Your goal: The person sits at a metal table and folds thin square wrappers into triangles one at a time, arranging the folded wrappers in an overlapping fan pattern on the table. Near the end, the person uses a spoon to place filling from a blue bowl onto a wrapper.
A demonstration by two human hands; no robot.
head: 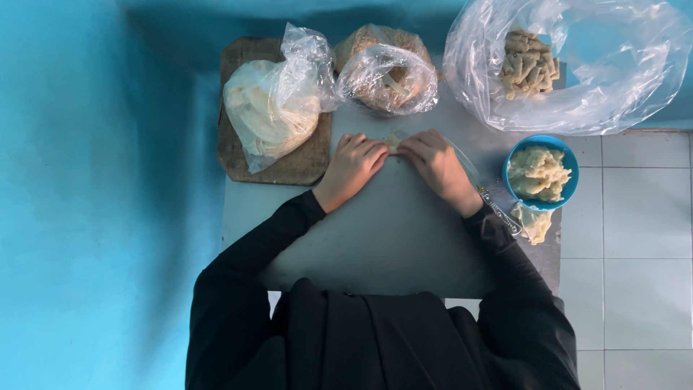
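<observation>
Seemingly both hands [395,166] around wrapper [394,139]

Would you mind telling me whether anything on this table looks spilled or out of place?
One thing stands out: a lump of pale filling lies on the bare table just below the blue bowl, beside a spoon handle, rather than in the bowl. Otherwise the bags sit tidily.

Blue bowl [570,155] of pale filling; bag of flat wrappers [271,108] on brown board [234,152]; bag of crumbs [386,76]; large clear bag [621,79] of finished rolls [529,63]; spoon [500,211]; grey counter [390,231]; white tiled floor [635,217].
</observation>
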